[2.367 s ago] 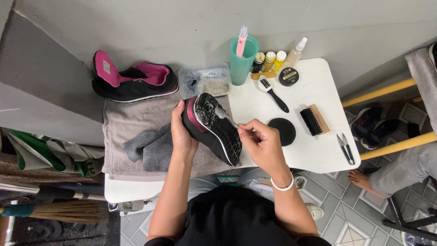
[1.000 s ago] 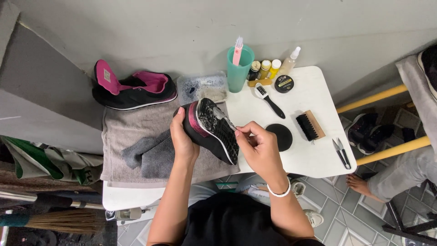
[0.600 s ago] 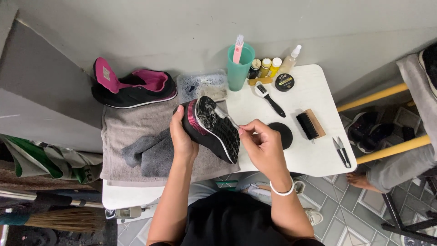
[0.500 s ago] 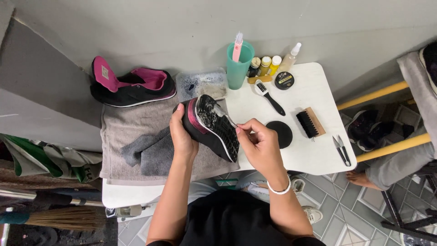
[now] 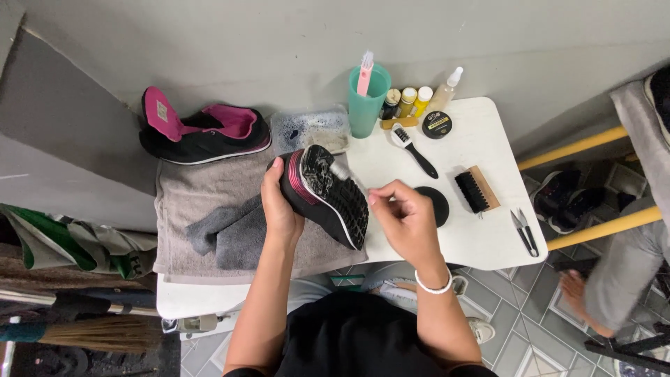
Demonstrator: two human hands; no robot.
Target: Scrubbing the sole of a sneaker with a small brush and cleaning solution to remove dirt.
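My left hand (image 5: 279, 206) grips a black shoe with pink trim (image 5: 335, 199) from the side and holds it sole-up over a grey towel (image 5: 195, 202). My right hand (image 5: 408, 223) is pinched shut on a thin small brush (image 5: 340, 171). The brush's pale tip rests on the sole near the heel, and my fingers hide most of its handle. The matching black and pink shoe (image 5: 202, 132) lies on its side at the towel's far left edge.
The white table (image 5: 488, 244) carries a folded grey cloth (image 5: 230, 230), a plastic tub (image 5: 310, 129), a teal cup (image 5: 366, 105) with a toothbrush, small bottles (image 5: 412, 101), a round tin (image 5: 437, 124), a black-handled brush (image 5: 415, 150), a wooden brush (image 5: 477, 188), a black lid (image 5: 436, 206) and snips (image 5: 523, 230). Another person's foot (image 5: 579, 290) is at the right.
My right hand has made small back-and-forth moves with the brush over the sole. The shoe stays held in my left hand, and the view has shifted slightly.
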